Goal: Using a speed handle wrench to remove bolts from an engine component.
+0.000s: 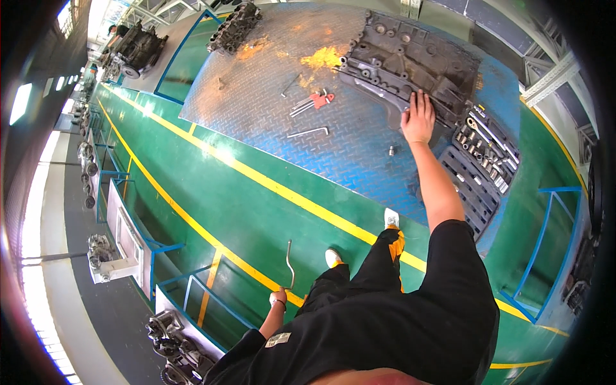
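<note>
At the lower middle, my left hand (278,296) is closed around the end of a bent, crank-shaped metal speed wrench (292,264), held out over the green floor. My right hand (418,119) lies flat with its fingers stretched out on the near edge of a dark engine block (410,54). Along that edge of the block runs a long, dark grey part (374,94). Just right of my right arm, an opened socket set case (487,149) holds sockets and a ratchet. A small loose socket (391,151) stands on the blue tabletop.
On the blue checkered metal table (256,122) lie a hex key set in a red holder (319,100) and a loose L-shaped key (309,133). Yellow stains (323,58) mark its surface. Another engine part (235,27) sits at the far left corner. Blue-framed stands (542,250) are on both sides.
</note>
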